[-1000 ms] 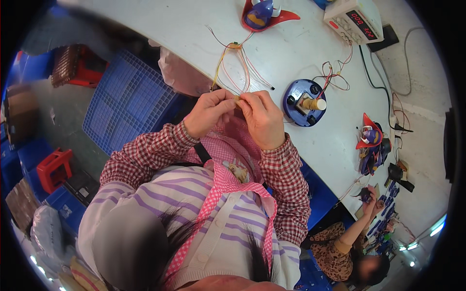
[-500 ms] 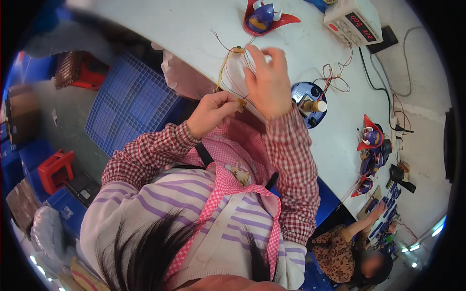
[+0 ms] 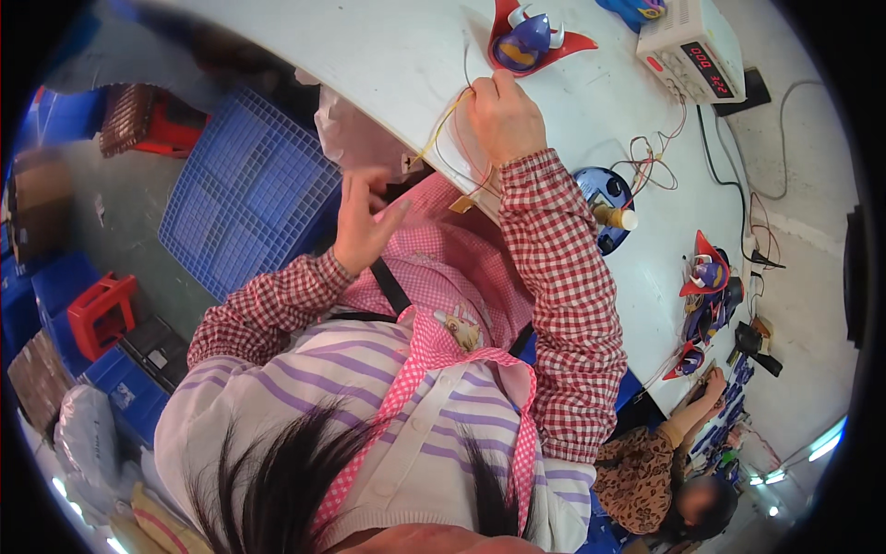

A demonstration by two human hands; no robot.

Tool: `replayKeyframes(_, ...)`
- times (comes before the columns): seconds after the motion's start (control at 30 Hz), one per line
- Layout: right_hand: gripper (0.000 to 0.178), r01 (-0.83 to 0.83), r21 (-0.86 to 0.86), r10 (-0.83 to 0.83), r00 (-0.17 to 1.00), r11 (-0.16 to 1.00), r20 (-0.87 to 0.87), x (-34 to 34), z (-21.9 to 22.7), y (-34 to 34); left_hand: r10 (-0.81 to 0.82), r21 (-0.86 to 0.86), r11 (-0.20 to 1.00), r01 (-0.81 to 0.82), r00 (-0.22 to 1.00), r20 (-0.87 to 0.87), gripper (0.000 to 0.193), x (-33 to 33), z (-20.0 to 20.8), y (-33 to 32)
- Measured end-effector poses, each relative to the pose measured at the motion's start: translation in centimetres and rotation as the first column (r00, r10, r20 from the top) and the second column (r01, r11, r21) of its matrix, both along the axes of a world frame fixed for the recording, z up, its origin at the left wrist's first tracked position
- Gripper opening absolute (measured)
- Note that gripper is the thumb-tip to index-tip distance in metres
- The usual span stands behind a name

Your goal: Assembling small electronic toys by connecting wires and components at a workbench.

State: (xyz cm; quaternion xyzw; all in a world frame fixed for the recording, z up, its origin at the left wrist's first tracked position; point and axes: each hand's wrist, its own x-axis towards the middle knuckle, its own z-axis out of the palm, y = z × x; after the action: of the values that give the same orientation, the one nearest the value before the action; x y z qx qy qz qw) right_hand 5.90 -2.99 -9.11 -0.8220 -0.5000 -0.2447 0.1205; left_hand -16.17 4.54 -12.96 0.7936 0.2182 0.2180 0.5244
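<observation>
The right hand (image 3: 506,118) was stretched forward over the bench (image 3: 388,78), and I saw its fingertips pinched together on the thin wires (image 3: 441,132), knuckles up, the forearm long and nearly straight in its checked sleeve (image 3: 558,286). I had the left hand (image 3: 362,220) nearer the body, elbow bent, released, its thumb held away from slightly blurred fingers. The wires ran from the right fingertips toward the bench's near edge, where a small tan piece (image 3: 461,204) sat between the hands; I couldn't tell whether it touched the edge. Just beyond the right hand stood a red-and-purple toy (image 3: 524,44); to its right were a round blue base (image 3: 595,183) and, farther off, a white power box (image 3: 678,46).
</observation>
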Motion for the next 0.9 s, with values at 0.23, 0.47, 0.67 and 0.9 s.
replayKeyframes(0.23, 0.009, 0.007, -0.044, -0.007, 1.000, 0.999, 0.016, 0.2, -0.1, 0.3, -0.189, -0.084, 0.979, 0.187, 0.982, -0.014, 0.045, 2.9, -1.9, 0.7)
replayKeyframes(0.47, 0.010, 0.036, -0.029, -0.037, 0.999, 0.999, -0.028, 0.3, -0.2, 0.5, -0.275, -0.496, 0.833, 0.246, 0.961, 0.014, 0.045, 1.2, -0.7, 0.3)
replayKeyframes(0.67, 0.015, 0.019, 0.034, -0.013, 0.985, 0.999, -0.169, -0.2, 0.8, -0.1, -0.294, -0.833, 0.468, 0.295, 0.941, 0.168, 0.036, 0.4, 1.9, 0.9)
replayKeyframes(0.9, 0.025, -0.009, 0.257, 0.111, 0.917, 0.966, -0.383, -2.1, 4.9, -3.4, -0.282, -0.889, 0.363, 0.280, 0.942, 0.182, 0.027, -0.2, 2.2, 1.0)
